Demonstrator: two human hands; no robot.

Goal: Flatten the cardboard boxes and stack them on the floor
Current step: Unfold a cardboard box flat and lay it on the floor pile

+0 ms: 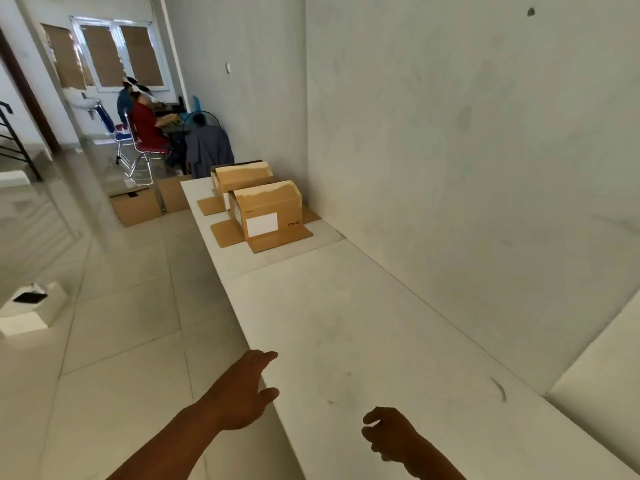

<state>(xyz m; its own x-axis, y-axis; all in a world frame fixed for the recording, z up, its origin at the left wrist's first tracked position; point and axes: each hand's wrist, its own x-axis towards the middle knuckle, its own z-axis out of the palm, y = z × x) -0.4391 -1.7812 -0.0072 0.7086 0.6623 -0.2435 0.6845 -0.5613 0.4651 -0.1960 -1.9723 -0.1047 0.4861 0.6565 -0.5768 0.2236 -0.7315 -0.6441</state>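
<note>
Two cardboard boxes are standing at the far end of the long white table, against the wall and well apart from your hands. You are seeing the nearer box with a white label on its side and its bottom flaps splayed flat on the tabletop, and the farther box sitting just behind it, close to the table's far edge. Your left hand is reaching forward over the table's left edge near the close end, fingers spread and grasping nothing. Your right hand is hovering over the near part of the tabletop with its fingers loosely curled, also holding nothing. More boxes are sitting on the tiled floor past the table's far left corner: one closed box and another beside it. Someone in a red top is sitting on a chair beyond them.
</note>
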